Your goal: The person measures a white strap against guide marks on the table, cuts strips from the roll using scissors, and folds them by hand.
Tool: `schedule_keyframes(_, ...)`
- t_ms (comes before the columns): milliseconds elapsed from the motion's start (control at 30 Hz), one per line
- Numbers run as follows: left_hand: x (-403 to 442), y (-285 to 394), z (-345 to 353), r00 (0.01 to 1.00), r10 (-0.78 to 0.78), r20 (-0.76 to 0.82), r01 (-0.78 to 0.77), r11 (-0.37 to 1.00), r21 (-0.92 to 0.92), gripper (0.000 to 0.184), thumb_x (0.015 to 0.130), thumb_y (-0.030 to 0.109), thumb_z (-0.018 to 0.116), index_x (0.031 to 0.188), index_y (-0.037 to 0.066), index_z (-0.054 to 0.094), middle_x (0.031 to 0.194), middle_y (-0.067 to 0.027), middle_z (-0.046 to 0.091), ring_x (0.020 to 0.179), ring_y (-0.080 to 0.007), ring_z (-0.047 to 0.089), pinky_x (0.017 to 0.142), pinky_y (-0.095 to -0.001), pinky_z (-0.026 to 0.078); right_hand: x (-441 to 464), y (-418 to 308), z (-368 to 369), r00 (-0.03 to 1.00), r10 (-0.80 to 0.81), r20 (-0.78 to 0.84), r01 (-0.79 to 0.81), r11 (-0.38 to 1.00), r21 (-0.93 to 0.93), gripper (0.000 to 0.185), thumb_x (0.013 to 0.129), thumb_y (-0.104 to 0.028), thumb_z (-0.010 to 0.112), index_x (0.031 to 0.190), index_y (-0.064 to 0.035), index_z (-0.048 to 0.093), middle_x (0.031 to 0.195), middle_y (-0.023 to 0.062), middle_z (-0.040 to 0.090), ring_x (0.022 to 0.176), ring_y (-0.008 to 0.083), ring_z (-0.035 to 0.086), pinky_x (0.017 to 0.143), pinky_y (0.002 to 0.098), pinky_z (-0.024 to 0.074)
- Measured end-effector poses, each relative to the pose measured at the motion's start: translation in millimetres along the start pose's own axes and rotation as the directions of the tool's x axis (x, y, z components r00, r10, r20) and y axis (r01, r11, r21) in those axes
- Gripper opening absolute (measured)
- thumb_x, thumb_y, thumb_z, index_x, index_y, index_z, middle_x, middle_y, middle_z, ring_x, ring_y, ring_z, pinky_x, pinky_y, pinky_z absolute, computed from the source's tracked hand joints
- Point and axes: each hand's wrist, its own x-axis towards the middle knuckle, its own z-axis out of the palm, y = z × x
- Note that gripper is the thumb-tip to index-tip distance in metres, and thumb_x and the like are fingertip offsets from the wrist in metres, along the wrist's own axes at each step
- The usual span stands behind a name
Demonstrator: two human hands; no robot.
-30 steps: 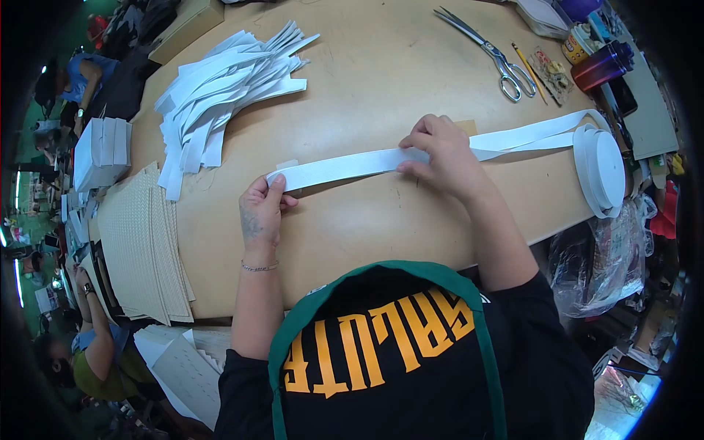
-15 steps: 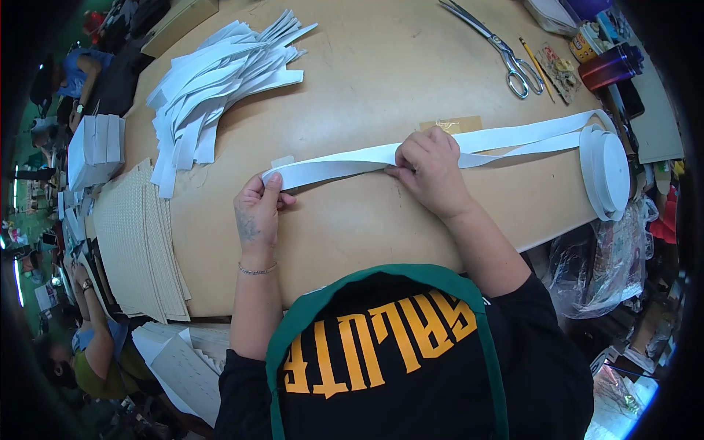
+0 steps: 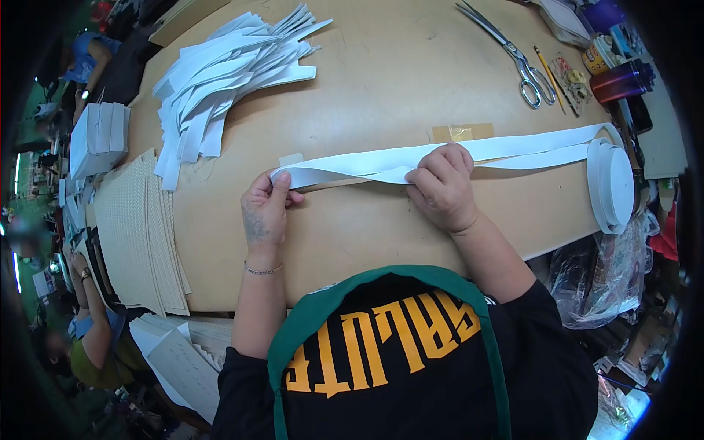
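A long white elastic-like band (image 3: 352, 163) stretches across the table, doubled over, with its fold at the left. My left hand (image 3: 269, 209) pinches that folded end between thumb and fingers. Farther right, my right hand (image 3: 445, 187) is closed on the lower layer of the band, while the upper layer passes behind its knuckles. Both layers run on to a white roll (image 3: 620, 187) at the table's right edge. A strip of brown tape (image 3: 462, 133) shows on the table just behind the band.
A heap of cut white strips (image 3: 220, 81) lies at the back left, above a stack of textured cream sheets (image 3: 132, 235). Large scissors (image 3: 517, 62), a pencil (image 3: 550, 78) and a purple tumbler (image 3: 622, 81) are at the back right. Other people sit along the left.
My right hand has shifted slightly right and down, drawing the lower layer of the band nearer to me. My left hand keeps its pinch. The whole view has shifted a little.
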Motion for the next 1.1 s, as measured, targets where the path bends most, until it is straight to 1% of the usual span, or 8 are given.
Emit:
schedule_keyframes(133,-1.9,3.1,-2.6,1.0,0.0,0.031,0.0,1.0,0.019,0.021,0.091,0.016,0.056,0.096,-0.004,0.062,0.075,-0.0039,0.062,0.058,-0.0068,0.055,0.055,-0.0201,0.048,9.4,2.0,-18.3,0.955,0.107,0.278,-0.15,0.979,0.141,0.015,0.068,-0.017,0.07,0.076,-0.0126,0.059,0.074,0.0009,0.052,0.08,0.0201,0.052,0.084,0.044,0.0372)
schedule_keyframes(233,-7.3,10.2,-5.7,0.995,0.009,0.097,-0.008,1.0,-0.005,0.02,0.091,0.015,0.056,0.095,-0.004,0.062,0.075,-0.0037,0.062,0.059,-0.0069,0.056,0.056,-0.0193,0.047,27.3,12.2,-39.5,0.891,0.212,0.402,-0.275,0.956,0.105,0.03,0.072,-0.025,0.071,0.098,-0.0133,0.061,0.085,0.0032,0.057,0.087,0.0213,0.053,0.09,0.0485,0.0344)
schedule_keyframes(267,-10.8,15.4,-4.9,0.992,0.012,0.126,-0.01,1.0,-0.017,0.02,0.091,0.015,0.056,0.095,-0.004,0.062,0.076,-0.0037,0.062,0.059,-0.007,0.056,0.056,-0.0189,0.047,42.0,12.5,-47.8,0.853,0.267,0.448,-0.288,0.957,-0.023,0.049,0.072,-0.027,0.071,0.117,-0.0152,0.055,0.098,0.0053,0.058,0.098,0.0231,0.053,0.094,0.0498,0.0327)
schedule_keyframes(367,-25.8,41.4,1.8,0.986,0.064,0.152,-0.072,0.996,0.047,0.018,0.09,0.013,0.056,0.095,-0.003,0.062,0.079,-0.0053,0.063,0.061,-0.0081,0.056,0.058,-0.0203,0.046,76.0,-1.4,-38.9,0.944,0.058,0.324,-0.118,0.978,0.17,0.053,0.075,-0.033,0.069,0.121,-0.014,0.052,0.111,0.0089,0.057,0.106,0.0258,0.051,0.096,0.0508,0.0313)
schedule_keyframes(500,-31.2,61.0,7.8,0.967,0.111,0.231,-0.106,0.994,-0.034,0.017,0.091,0.012,0.055,0.097,-0.003,0.061,0.078,-0.0026,0.062,0.06,-0.0057,0.055,0.057,-0.0183,0.045,102.3,-51.2,-18.0,0.826,-0.142,0.546,-0.176,0.854,0.489,0.057,0.079,-0.042,0.063,0.123,-0.0089,0.049,0.113,0.0134,0.058,0.111,0.029,0.05,0.097,0.0505,0.03)
schedule_keyframes(667,-16.7,54.0,9.3,0.958,0.005,0.285,0.029,0.993,-0.115,0.02,0.089,0.015,0.058,0.098,-0.002,0.062,0.079,-0.0019,0.062,0.059,-0.0044,0.054,0.056,-0.0179,0.045,102.0,-53.3,12.3,0.682,0.119,0.721,-0.674,0.482,0.559,0.022,0.08,-0.02,0.068,0.089,0.0001,0.067,0.074,0.009,0.064,0.067,0.0107,0.057,0.062,0.0244,0.0459)
schedule_keyframes(767,-19.2,44.5,15.3,0.96,-0.078,0.27,0.158,0.944,-0.29,0.018,0.089,0.015,0.058,0.097,-0.001,0.062,0.082,-0.0037,0.063,0.062,-0.0062,0.055,0.058,-0.0182,0.046,97.7,-49.2,13.9,0.564,0.209,0.799,-0.802,0.369,0.47,0.025,0.08,-0.02,0.068,0.091,0.0021,0.066,0.074,0.006,0.063,0.068,0.0092,0.055,0.062,0.0235,0.0448)
schedule_keyframes(1100,-17.9,33.2,24.3,0.979,-0.044,0.197,0.1,0.952,-0.288,0.019,0.088,0.02,0.06,0.091,0.001,0.063,0.078,-0.003,0.063,0.059,-0.0054,0.054,0.057,-0.0169,0.045,83.5,-48.9,19.4,0.597,0.26,0.759,-0.8,0.122,0.587,0.024,0.082,-0.018,0.068,0.092,0.0033,0.065,0.078,0.005,0.063,0.068,0.008,0.054,0.06,0.0217,0.0438)
